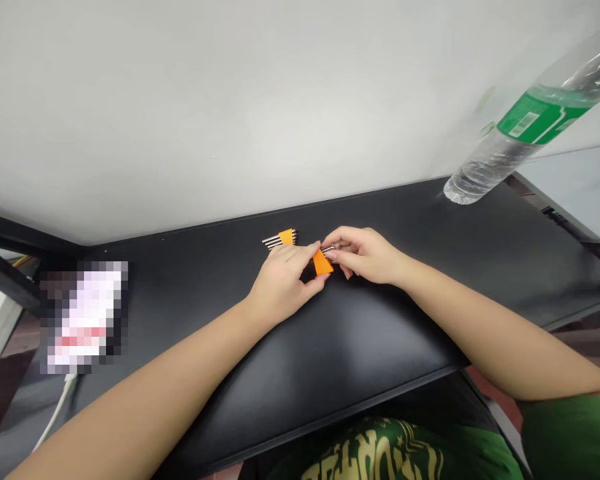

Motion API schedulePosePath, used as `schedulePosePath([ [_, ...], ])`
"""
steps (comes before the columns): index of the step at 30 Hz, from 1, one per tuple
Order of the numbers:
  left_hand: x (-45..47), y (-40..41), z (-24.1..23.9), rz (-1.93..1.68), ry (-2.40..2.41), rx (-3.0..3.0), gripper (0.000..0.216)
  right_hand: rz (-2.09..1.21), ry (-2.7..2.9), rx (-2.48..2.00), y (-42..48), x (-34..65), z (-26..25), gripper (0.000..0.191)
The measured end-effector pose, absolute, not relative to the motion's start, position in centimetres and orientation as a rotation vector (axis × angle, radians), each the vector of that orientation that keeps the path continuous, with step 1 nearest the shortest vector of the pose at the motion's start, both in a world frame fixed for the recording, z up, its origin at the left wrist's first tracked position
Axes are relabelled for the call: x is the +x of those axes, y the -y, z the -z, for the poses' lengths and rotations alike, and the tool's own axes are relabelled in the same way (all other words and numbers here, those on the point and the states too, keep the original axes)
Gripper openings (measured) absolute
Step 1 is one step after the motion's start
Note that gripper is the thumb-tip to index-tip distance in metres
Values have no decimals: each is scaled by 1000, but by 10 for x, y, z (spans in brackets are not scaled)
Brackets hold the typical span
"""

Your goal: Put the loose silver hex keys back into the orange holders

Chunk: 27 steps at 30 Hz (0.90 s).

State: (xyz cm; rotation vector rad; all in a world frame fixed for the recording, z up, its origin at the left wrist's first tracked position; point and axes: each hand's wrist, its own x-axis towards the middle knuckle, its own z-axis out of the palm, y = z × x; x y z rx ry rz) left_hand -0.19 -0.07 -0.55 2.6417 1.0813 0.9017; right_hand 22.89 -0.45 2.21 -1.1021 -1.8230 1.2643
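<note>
My left hand [286, 275] grips an orange hex key holder [323, 263] between thumb and fingers, a little above the black table. Several silver hex keys [329, 251] stick out of that holder toward the right. My right hand [364, 255] pinches at these keys with thumb and fingertips; which key it grips is partly hidden by the fingers. Just behind my left hand lies a second orange holder [286, 237] with several metal keys fanned through it, and my left hand covers its near part.
The black table [200, 287] meets a pale wall at the back. A clear water bottle [490, 167] with a green label stands at the back right. At the left lies a pixelated, lit device [85, 313] with a white cable [55, 413] plugged in.
</note>
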Motion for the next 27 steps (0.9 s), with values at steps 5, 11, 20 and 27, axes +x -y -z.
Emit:
schedulePosePath([
  [5,-2,2,5,-942,-1063,2652,48,-1347,1729,-1124,5,227,-24,18],
  [11,-1,2,4,-892,-974,2753,47,-1438,1693,-1187,5,227,-28,13],
  [20,-4,0,4,-773,-1032,2752,45,-1452,1603,-1287,5,224,-28,14],
  [27,-5,-2,2,-823,-1045,2726,41,-1568,1346,-1215,3,221,-29,14],
])
